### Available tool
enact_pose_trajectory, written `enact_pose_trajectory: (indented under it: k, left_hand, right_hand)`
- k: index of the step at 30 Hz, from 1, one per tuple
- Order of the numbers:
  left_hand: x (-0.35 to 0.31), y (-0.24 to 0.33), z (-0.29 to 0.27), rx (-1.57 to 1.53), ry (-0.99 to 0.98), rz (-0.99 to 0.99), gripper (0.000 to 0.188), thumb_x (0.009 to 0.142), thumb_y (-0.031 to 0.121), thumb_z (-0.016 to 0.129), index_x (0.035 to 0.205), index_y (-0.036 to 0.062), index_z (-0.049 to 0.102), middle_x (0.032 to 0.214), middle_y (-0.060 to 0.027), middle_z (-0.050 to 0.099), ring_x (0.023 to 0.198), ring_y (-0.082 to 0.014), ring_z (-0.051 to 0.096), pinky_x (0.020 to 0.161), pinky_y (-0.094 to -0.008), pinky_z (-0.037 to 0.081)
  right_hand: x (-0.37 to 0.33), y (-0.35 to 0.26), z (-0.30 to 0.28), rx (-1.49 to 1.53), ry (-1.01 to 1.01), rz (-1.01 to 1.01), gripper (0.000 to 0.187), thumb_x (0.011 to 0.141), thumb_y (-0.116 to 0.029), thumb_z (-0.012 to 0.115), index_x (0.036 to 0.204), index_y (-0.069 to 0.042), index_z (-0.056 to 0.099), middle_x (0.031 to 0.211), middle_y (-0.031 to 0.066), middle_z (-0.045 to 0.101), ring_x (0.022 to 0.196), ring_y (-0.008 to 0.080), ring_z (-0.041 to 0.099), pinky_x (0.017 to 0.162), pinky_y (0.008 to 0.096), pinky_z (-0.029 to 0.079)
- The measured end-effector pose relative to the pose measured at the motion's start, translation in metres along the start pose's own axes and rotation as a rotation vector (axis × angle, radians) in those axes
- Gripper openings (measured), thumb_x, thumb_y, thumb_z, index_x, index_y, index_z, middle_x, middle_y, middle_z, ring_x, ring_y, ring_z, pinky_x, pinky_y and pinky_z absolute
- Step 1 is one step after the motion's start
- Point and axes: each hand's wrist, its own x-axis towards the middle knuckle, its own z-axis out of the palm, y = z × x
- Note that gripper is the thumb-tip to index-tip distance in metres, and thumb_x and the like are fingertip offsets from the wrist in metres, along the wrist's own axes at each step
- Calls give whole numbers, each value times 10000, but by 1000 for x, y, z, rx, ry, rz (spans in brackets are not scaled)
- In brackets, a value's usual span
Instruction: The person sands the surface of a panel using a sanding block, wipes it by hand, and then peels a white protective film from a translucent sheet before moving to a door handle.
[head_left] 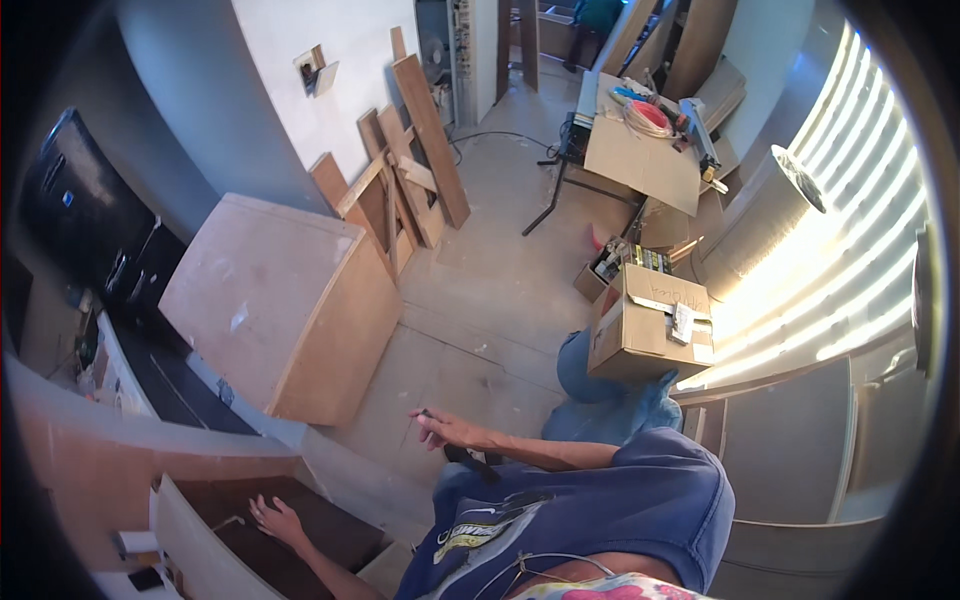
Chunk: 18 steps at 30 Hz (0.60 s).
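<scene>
My left hand [278,520] is at the lower left, fingers spread, over the dark brown inner face [330,520] of a cabinet or box-like unit. Whether it touches that face, I cannot tell. Close to its fingertips is a small pale hook-shaped piece [228,522]. The unit's pale side panel [190,535] stands left of this hand. My right hand [447,430] is out in front of my body, its fingers curled around a small, dark, thin object [425,413] too small to name.
A large wooden box [270,290] stands ahead on the left, with planks [430,150] leaning on the wall behind. To the right are a cardboard box [650,325], a blue drum [585,370] and a folding-leg table [640,160] with tools. A person [597,20] is far back.
</scene>
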Motion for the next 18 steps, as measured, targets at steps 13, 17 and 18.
enact_pose_trajectory:
  k: [13,17,18]
  left_hand:
    - [-21,-16,-98,-149,339,37,466,917,294,704,1342,125,614,1505,-105,519,1460,-326,415,1155,-670,282]
    - [-10,-86,-103,-35,416,-22,588,957,379,655,1360,-42,577,1384,-288,581,1319,-471,512,1119,-562,388]
    - [-17,-132,-98,90,285,-132,673,977,455,623,1405,-59,546,1435,-327,533,1355,-511,469,1146,-582,356]
  right_hand:
    - [-16,12,93,-156,-153,71,728,1066,-602,439,1562,-70,420,1092,133,663,876,176,661,802,327,526]
    - [13,31,99,-264,-112,30,717,1067,-596,438,1566,-81,423,1087,137,700,888,191,680,816,329,532]
    - [23,32,119,-226,-162,42,714,1065,-600,441,1553,-79,436,1094,131,712,894,193,683,834,328,538]
